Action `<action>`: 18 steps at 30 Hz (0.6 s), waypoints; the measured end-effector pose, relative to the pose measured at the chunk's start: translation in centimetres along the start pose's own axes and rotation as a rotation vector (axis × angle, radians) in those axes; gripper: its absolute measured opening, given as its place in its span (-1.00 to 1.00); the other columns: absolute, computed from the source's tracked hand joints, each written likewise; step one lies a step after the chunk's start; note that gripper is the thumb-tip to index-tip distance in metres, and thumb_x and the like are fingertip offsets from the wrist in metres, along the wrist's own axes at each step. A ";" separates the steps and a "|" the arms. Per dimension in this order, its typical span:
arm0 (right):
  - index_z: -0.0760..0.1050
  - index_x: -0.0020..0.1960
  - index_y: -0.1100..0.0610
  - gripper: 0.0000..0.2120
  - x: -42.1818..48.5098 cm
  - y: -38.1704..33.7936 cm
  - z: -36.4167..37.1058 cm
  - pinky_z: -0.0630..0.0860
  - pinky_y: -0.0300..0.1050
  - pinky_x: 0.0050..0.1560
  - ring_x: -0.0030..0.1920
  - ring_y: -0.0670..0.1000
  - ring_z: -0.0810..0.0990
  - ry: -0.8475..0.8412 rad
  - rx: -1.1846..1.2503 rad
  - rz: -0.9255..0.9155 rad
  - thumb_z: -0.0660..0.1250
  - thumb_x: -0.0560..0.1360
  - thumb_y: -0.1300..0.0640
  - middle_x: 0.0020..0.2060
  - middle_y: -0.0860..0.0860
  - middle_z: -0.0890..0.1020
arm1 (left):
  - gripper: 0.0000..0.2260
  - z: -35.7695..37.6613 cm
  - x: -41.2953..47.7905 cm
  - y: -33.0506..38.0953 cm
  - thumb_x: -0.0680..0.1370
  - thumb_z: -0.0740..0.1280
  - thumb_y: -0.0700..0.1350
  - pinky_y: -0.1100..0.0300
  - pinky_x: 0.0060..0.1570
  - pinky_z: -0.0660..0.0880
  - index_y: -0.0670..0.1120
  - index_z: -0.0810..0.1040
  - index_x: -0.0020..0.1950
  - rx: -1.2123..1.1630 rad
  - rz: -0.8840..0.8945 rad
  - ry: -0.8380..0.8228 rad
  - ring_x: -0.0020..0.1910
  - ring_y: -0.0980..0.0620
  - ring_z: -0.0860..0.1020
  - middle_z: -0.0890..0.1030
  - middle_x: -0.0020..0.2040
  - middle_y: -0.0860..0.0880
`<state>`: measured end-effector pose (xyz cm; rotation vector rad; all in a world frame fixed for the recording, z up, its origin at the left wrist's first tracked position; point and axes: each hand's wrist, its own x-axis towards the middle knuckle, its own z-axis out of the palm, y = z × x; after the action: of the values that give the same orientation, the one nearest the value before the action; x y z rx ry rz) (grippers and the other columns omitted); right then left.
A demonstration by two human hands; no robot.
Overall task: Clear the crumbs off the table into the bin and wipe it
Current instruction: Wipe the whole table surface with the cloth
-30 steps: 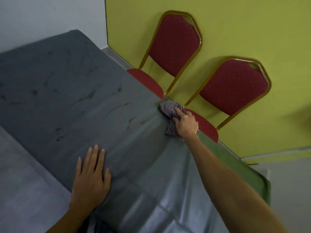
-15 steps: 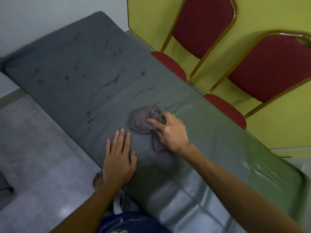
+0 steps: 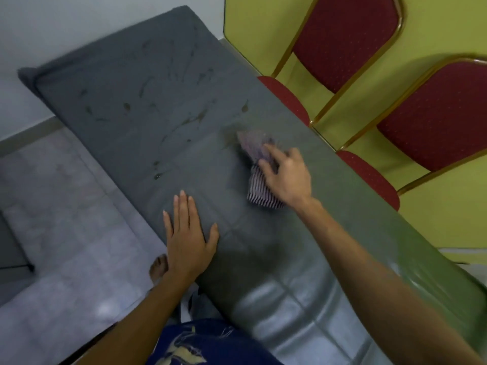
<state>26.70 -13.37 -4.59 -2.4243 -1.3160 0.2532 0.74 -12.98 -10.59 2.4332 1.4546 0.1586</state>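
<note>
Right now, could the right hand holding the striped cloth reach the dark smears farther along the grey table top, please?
Probably yes: the right hand holds the striped cloth just short of the dark smears, with bare grey table top between.

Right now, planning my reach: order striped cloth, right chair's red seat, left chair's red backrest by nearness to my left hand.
1. Striped cloth, under right hand.
2. Right chair's red seat, across the table.
3. Left chair's red backrest, farthest back.

Right hand (image 3: 287, 177) grips striped cloth (image 3: 259, 196) on grey table (image 3: 118, 75), cloth's far end blurred. Left hand (image 3: 188, 233) flat by the near edge. Dark smears (image 3: 196, 118) further up. Two red chairs (image 3: 342, 40) alongside.
</note>
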 end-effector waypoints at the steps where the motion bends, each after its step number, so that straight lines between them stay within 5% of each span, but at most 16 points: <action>1: 0.45 0.41 -0.10 -0.50 -2.4 -1.5 1.5 0.56 0.09 0.04 0.07 0.25 0.54 -0.027 -0.061 -0.100 0.28 0.51 -0.21 0.17 0.21 0.50 | -0.31 -0.1 0.1 -0.2 0.60 0.07 0.15 -0.16 0.55 -0.12 -0.26 0.06 0.58 0.004 -0.052 0.008 0.60 -0.12 -0.05 0.02 0.61 -0.19; 5: 0.16 0.55 -0.16 -0.39 -6.2 -2.8 4.3 0.40 0.16 0.15 0.23 0.25 0.40 -0.104 -0.342 -0.308 0.15 0.54 -0.27 0.43 0.22 0.34 | -0.34 0.0 0.3 -0.3 0.60 0.07 0.12 -0.20 0.54 -0.08 -0.28 0.09 0.57 0.071 -0.090 0.010 0.60 -0.15 -0.01 0.07 0.60 -0.21; 10: 0.26 0.48 -0.25 -0.47 -1.6 1.2 1.7 0.49 0.13 0.02 0.11 0.23 0.47 -0.097 -0.354 -0.360 0.24 0.53 -0.04 0.29 0.13 0.44 | -0.35 0.2 0.0 -0.2 0.62 0.07 0.11 -0.22 0.53 -0.04 -0.29 0.10 0.57 0.093 -0.071 0.032 0.60 -0.16 0.00 0.07 0.60 -0.22; 14: 0.30 0.46 -0.19 -0.50 4.3 6.5 -0.3 0.52 0.26 0.06 0.11 0.30 0.47 0.014 -0.352 -0.067 0.25 0.53 0.02 0.18 0.22 0.44 | -0.35 0.2 0.2 -0.1 0.63 0.06 0.12 -0.23 0.52 -0.03 -0.29 0.08 0.57 0.084 -0.055 0.026 0.60 -0.15 -0.02 0.05 0.61 -0.22; 18: 0.26 0.50 -0.11 -0.50 8.6 8.1 -2.6 0.44 0.21 0.28 0.29 0.31 0.41 0.030 -0.146 0.365 0.24 0.57 0.02 0.29 0.27 0.41 | -0.34 0.1 0.2 -0.2 0.63 0.05 0.13 -0.22 0.53 -0.03 -0.28 0.06 0.58 0.084 -0.073 0.013 0.60 -0.15 -0.04 0.02 0.61 -0.21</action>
<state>38.49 -10.84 -5.31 -2.7721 -0.8994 0.2200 0.71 -12.78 -10.70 2.4438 1.5833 0.0993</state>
